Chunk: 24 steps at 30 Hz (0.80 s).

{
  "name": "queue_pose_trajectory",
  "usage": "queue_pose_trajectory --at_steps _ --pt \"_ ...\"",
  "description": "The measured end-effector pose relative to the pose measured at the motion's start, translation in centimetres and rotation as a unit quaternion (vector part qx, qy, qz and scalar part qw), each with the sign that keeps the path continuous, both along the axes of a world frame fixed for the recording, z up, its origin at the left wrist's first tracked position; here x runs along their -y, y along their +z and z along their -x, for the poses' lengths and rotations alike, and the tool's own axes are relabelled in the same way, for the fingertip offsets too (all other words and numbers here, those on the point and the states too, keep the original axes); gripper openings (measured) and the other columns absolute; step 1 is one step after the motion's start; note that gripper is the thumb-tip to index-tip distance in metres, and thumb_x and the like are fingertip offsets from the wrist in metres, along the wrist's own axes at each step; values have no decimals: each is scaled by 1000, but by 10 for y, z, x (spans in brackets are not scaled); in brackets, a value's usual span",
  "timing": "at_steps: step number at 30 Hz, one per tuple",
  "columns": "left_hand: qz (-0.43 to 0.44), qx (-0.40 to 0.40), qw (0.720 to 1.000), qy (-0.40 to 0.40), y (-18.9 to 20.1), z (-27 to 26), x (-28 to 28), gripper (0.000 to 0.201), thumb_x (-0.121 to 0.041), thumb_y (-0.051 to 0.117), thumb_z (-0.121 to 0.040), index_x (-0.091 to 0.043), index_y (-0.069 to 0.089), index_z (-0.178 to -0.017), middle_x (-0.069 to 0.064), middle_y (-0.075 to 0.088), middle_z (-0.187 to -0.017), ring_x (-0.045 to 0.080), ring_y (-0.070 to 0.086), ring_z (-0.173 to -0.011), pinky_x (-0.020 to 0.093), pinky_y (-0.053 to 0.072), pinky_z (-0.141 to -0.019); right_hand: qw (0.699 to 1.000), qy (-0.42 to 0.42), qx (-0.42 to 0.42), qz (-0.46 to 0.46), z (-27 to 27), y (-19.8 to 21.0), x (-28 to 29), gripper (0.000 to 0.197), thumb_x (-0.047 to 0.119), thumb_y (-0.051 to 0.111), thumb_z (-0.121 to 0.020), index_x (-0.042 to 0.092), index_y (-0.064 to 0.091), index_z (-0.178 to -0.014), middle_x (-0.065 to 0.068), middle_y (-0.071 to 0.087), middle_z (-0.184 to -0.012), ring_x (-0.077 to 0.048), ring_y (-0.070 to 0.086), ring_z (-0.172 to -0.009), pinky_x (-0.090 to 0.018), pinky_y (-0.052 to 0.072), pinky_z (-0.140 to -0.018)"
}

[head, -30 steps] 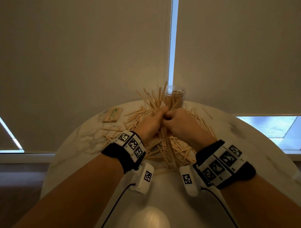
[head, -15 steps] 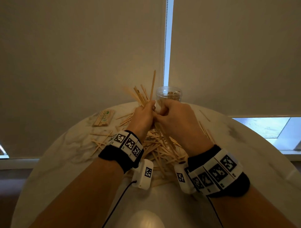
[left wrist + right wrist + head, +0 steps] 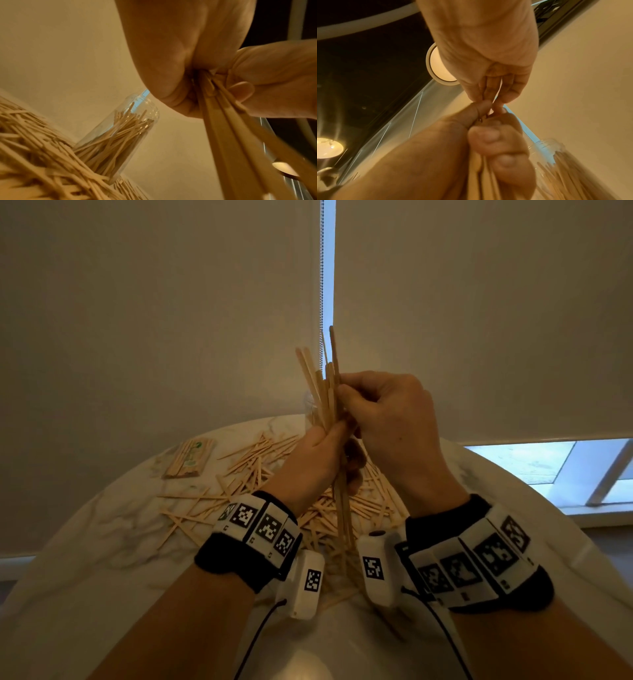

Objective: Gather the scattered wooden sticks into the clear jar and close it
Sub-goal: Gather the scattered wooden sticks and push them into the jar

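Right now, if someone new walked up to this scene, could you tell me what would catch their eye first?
First, the bundle of sticks raised upright at centre, gripped by the left hand from below and the right hand higher up. Below them, loose sticks litter the round table. Behind stands the clear jar, open and partly filled.
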State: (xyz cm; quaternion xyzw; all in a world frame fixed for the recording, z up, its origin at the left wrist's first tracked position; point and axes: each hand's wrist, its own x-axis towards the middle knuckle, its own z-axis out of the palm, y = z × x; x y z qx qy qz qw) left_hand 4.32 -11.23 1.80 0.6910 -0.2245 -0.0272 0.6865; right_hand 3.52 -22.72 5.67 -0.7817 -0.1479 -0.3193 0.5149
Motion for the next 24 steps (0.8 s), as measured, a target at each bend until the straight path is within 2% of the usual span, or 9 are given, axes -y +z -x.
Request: queue_pose_trajectory --at_steps 5,7,9,10,12,14,17,20,24 --pt "45 -9 999 19 -1 -5 -2 56 -44 37 -106 7 57 -115 16 62 -83 23 62 -64 33 54 -59 998 17 -64 10 2 3 5 25 34 58 -97 27 74 -115 15 74 -97 4 68 -86 -7 50 -70" --pt "134 -17 990 29 4 -10 -10 52 -44 38 -106 3 59 -101 9 50 -69 16 54 -58 28 49 -54 989 26 -130 63 3 5 8 36 43 58 -96 25 68 -125 10 72 -108 -1 66 -94 -14 52 -76" --pt "228 -31 973 33 14 -12 -21 41 -43 40 -105 -12 50 -80 -1 32 -61 9 37 -49 21 37 -47 963 67 -214 152 4 5 12 40 48 62 -92 23 66 -122 5 72 -105 -10 67 -93 -32 57 -83" --pt "262 -35 964 35 19 -12 -27 39 -44 40 -104 -16 45 -77 -3 27 -61 7 31 -48 20 32 -45 940 99 -258 198 6 3 11 38 47 65 -90 23 67 -119 4 72 -101 -12 69 -89 -34 58 -82" --pt "301 -33 952 50 27 -12 -34 42 -48 39 -103 -19 40 -72 -4 24 -61 6 24 -47 20 24 -44 887 163 -340 266 8 -2 7 33 41 71 -87 22 68 -114 3 74 -96 -15 72 -84 -31 59 -75" --pt "322 -31 944 65 30 -11 -36 47 -52 38 -102 -20 37 -68 -4 23 -60 7 21 -48 21 20 -44 860 196 -381 276 10 -10 0 20 31 69 -92 17 71 -106 0 77 -90 -16 75 -78 -25 59 -68" --pt "335 -39 939 73 32 -10 -33 49 -50 43 -102 -21 35 -64 -3 27 -60 9 23 -51 22 23 -46 881 178 -370 236 6 -17 -8 16 21 61 -98 10 72 -98 -3 78 -80 -12 72 -63 -22 58 -63" --pt "327 -48 942 64 32 -10 -31 48 -47 44 -103 -20 35 -64 -2 31 -61 10 29 -51 23 29 -48 901 153 -327 243 4 -19 -12 16 21 60 -98 14 73 -93 1 77 -75 -5 61 -52 -19 51 -53" --pt "302 -51 949 73 30 -10 -31 50 -48 44 -102 -20 36 -62 -3 28 -57 9 29 -45 23 26 -46 902 156 -283 288 6 -19 -18 20 24 57 -99 16 72 -89 11 73 -66 -6 54 -52 -22 47 -53"
